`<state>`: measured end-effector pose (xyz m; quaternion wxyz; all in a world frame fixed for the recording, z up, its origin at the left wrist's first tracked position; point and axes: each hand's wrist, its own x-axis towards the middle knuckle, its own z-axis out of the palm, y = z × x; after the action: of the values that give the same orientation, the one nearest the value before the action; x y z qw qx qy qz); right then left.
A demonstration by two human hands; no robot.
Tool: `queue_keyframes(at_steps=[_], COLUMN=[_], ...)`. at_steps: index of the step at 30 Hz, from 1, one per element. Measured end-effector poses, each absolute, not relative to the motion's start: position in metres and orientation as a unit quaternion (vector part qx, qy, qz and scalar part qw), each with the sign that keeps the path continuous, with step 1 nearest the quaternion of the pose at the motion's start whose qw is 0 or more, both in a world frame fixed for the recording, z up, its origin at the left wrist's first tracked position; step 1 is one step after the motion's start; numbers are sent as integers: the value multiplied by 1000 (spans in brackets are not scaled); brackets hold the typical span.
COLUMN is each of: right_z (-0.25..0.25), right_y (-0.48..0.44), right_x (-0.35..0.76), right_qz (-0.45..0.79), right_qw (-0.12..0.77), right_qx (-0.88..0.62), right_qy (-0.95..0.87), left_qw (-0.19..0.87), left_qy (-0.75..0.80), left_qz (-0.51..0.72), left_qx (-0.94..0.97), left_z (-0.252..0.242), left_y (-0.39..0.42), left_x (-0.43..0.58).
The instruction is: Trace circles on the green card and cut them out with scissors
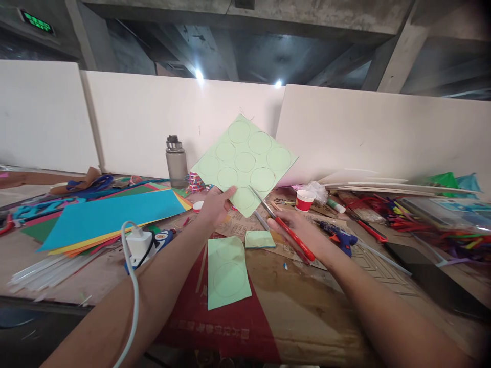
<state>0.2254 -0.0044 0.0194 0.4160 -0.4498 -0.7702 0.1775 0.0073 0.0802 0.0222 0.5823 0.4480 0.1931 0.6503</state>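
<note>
My left hand [215, 205] pinches the lower edge of a light green sheet [245, 161] with several circles drawn on it, held up and tilted above the table. My right hand [297, 230] grips red-handled scissors [282, 225], whose blades are parted and meet the sheet's lower edge. On the table below lie a green strip [227, 272] with circles drawn on it and a small green offcut [260, 239].
Coloured paper sheets [111, 217] lie stacked at left, beside a grey water bottle [176, 161]. A white charger with its cable [138, 244], a blue glue gun [337, 236], a red-and-white paper cup [305, 200] and glue sticks [49, 271] lie around. White boards [376, 133] stand behind.
</note>
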Motion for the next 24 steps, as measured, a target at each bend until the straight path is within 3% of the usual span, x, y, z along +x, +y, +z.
queue_keyframes(at_steps=[4, 16, 24], right_z=[20, 17, 15], right_y=[-5, -7, -4], right_x=[225, 224, 223], right_qz=[164, 211, 154], right_qw=[331, 316, 314], right_qx=[-473, -489, -488], right_qy=[-800, -785, -800], left_qw=[587, 590, 593], left_qy=[189, 189, 218], left_qz=[646, 640, 607], left_qx=[450, 454, 481], left_z=[23, 25, 24], left_y=[79, 79, 76], left_x=[6, 3, 7])
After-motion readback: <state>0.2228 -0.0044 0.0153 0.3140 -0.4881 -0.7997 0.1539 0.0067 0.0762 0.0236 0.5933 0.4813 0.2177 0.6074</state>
